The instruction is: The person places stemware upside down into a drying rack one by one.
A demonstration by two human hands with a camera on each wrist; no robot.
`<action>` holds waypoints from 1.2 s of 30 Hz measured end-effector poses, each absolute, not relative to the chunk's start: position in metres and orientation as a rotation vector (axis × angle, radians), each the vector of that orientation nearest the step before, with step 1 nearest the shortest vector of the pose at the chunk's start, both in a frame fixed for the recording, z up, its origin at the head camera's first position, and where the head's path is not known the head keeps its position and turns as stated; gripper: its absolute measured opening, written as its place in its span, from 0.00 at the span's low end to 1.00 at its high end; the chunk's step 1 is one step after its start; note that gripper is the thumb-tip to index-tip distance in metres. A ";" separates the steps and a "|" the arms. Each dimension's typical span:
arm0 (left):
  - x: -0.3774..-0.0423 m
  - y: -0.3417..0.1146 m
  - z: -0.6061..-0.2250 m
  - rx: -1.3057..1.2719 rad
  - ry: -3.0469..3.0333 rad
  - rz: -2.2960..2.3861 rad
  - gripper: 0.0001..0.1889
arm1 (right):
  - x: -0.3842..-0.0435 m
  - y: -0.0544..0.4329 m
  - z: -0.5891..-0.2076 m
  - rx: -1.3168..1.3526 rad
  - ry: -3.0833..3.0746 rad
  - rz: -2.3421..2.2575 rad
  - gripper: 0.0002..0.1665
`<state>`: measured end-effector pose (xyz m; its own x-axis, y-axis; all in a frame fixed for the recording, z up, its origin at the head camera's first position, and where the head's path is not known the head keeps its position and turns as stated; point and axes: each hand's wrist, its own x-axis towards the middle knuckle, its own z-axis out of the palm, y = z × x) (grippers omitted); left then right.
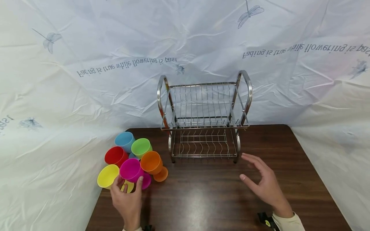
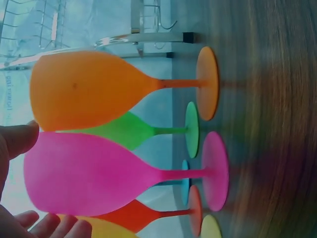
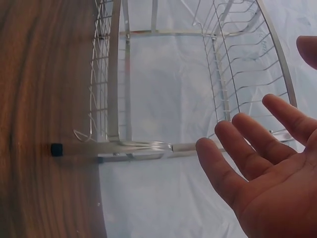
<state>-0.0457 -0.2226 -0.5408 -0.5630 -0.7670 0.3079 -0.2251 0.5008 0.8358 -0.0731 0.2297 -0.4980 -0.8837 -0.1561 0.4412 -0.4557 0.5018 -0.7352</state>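
At the left of the table, a magenta plastic goblet [image 1: 131,169] stands upright among several goblets in other colours. My left hand [image 1: 127,200] holds it around the bowl, thumb on the right side and fingers on the left. In the left wrist view, the goblet [image 2: 94,173] has its thin stem and round foot down on the table. Close beside it stand an orange goblet [image 1: 151,162] and a yellow one [image 1: 107,175]. My right hand [image 1: 266,184] hovers over the table with spread fingers and nothing in it, near the dish rack's right front leg.
A two-tier chrome dish rack [image 1: 204,127] stands at the back middle. Behind the magenta goblet are red [image 1: 115,154], green [image 1: 141,146] and blue [image 1: 123,138] goblets. A white printed sheet [image 1: 121,32] hangs around the dark wooden table [image 1: 196,199].
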 end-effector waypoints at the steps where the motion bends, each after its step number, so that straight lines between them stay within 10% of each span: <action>1: -0.047 -0.222 -0.542 0.824 -2.044 -1.018 0.44 | -0.073 0.229 -0.499 0.515 -2.427 1.347 0.44; 36: -0.067 -0.207 -0.566 0.830 -1.800 -1.124 0.45 | -0.070 0.220 -0.504 0.585 -2.368 1.515 0.41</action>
